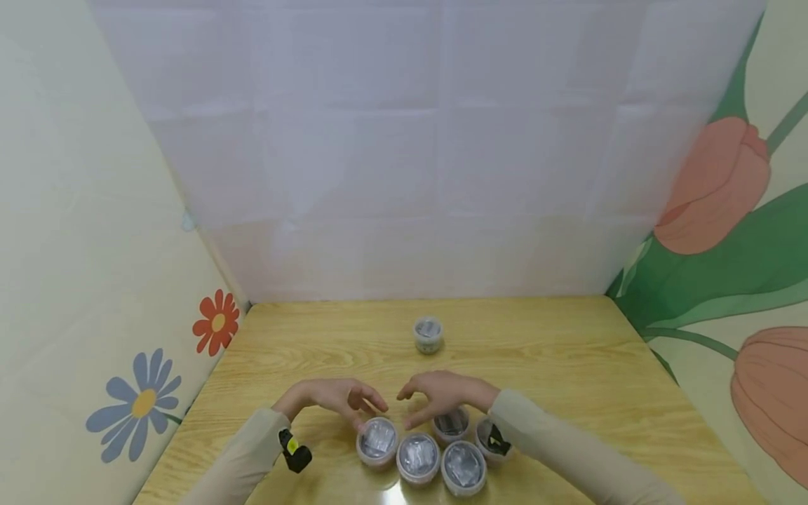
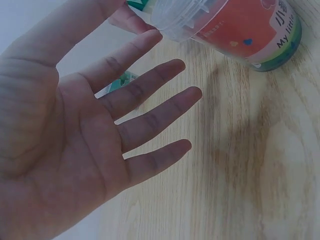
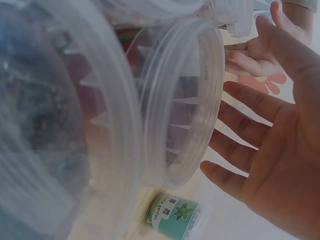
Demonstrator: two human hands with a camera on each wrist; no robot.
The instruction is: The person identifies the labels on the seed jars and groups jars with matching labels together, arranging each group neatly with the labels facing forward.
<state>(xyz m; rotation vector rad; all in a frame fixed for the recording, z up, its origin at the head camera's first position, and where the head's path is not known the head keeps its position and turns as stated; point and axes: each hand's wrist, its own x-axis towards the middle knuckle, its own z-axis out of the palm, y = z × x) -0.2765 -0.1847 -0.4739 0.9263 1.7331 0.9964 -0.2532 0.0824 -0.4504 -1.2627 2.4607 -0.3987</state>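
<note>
Both hands hover over a cluster of several clear plastic tubs with lids, silvery packets showing through the tops. My left hand [image 1: 334, 398] has loosely spread fingers, its thumb by the leftmost tub [image 1: 377, 443]; whether it touches is unclear. In the left wrist view that tub bears a red "My little" label [image 2: 240, 32], and the palm [image 2: 80, 135] holds nothing. My right hand [image 1: 445, 391] reaches over the back tub [image 1: 452, 423], partly hiding it. Its fingers are relaxed and hold nothing in the right wrist view, beside a clear lid rim [image 3: 182, 105].
A single tub [image 1: 428, 335] with a green label, seen in the right wrist view, stands farther back on the wooden table [image 1: 303, 322]. Behind the table hangs a white sheet [image 1: 404, 154]. Flower-patterned walls [image 1: 126, 280] flank both sides.
</note>
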